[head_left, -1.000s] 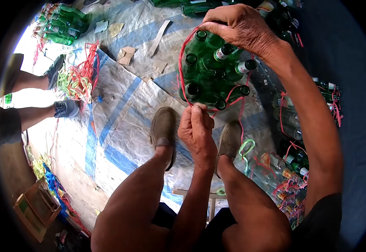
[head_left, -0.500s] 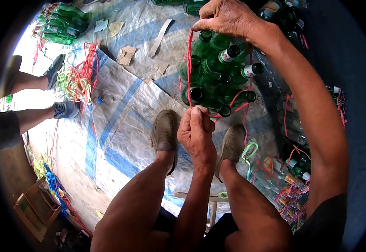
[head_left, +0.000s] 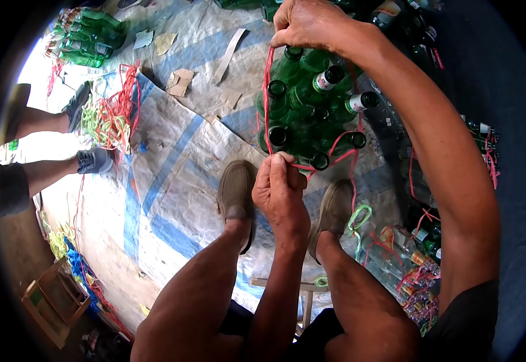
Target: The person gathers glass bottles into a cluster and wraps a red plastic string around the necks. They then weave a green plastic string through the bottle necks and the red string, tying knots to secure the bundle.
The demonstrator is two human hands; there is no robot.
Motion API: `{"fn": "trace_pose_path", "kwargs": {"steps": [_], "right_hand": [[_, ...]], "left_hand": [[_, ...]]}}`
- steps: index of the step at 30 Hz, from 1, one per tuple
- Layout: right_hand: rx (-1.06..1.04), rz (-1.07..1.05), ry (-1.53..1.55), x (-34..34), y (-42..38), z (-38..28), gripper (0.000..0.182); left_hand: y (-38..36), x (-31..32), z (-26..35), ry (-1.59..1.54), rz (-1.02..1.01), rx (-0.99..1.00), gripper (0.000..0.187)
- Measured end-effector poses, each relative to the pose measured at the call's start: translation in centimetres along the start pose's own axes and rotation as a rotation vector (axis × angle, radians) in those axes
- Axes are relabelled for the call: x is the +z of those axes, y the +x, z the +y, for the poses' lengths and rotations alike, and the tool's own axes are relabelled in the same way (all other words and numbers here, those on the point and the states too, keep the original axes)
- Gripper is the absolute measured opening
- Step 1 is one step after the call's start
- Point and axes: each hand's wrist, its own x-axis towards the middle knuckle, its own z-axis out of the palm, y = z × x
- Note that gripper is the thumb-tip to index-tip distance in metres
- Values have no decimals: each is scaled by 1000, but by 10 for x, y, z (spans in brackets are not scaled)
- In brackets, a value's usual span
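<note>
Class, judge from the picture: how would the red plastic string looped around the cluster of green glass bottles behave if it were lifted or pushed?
The red plastic string probably is floppy: it bends around the green glass bottles and looks straight only between the left hand and right hand. It looks thin, so likely light.

Right hand [head_left: 308, 24] is lifting further up and away over the bottles [head_left: 311, 111], drawing the red string [head_left: 267, 90] tauter. Left hand [head_left: 281, 187] is edging slightly lower, fingers pinching the string's near end.
</note>
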Motion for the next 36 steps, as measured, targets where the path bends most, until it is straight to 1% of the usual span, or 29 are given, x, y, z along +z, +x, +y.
{"fn": "trace_pose_path", "kwargs": {"steps": [1, 2, 3, 5, 6, 9, 10, 13, 14, 17, 18, 21, 22, 23, 25, 26, 29, 32, 35, 36], "right_hand": [[-81, 47, -69, 6, 7, 9, 36], [-162, 147, -81, 12, 12, 19, 29], [-160, 130, -96, 7, 11, 20, 28], [-154, 88, -127, -1, 9, 23, 25], [-135, 102, -139, -3, 9, 29, 23], [-126, 37, 29, -18, 8, 48, 25], [-117, 48, 107, -21, 4, 53, 26], [-125, 50, 103, -32, -7, 61, 25], [-58, 65, 93, -32, -10, 61, 26], [34, 76, 103, -40, -22, 69, 26], [24, 31, 104, -44, -25, 72, 27], [-76, 94, 119, -37, -29, 84, 19], [-210, 67, 29, -28, -18, 100, 24], [-214, 114, 47, -21, -13, 117, 25], [-223, 202, 92, -13, -13, 119, 26], [-203, 173, 117, -11, -10, 121, 27], [-179, 172, 147, -2, -1, 130, 28], [-69, 120, 269, 4, -3, 132, 26], [-56, 97, 281, 7, -12, 132, 24], [-35, 121, 360, 10, -15, 135, 21]], "left_hand": [[2, 0, -1, -2, 8, -8, 24], [2, -1, -3, -6, 16, -17, 24], [2, -2, -4, -9, 25, -28, 23], [3, -2, -4, -8, 19, -26, 23], [3, -2, -5, -6, 20, -26, 23], [3, -2, -4, 6, 24, -24, 23], [3, -2, -4, 12, 25, -24, 23], [4, -1, -3, 18, 19, -28, 23], [4, -1, -3, 20, 16, -30, 23], [5, -1, -3, 29, 15, -22, 23], [5, -2, -3, 31, 17, -20, 23], [5, -1, -3, 38, 14, -20, 23], [5, 0, -4, 39, 15, -22, 23], [5, 1, -5, 39, 16, -20, 23], [6, -1, -4, 54, 15, -18, 23], [5, -1, -3, 65, 11, -19, 24], [7, -2, -5, 46, 11, -2, 25], [8, -3, -7, 39, 6, 9, 25], [10, -3, -7, 35, -9, 13, 25], [10, -3, -6, 30, -15, 16, 24]]}}
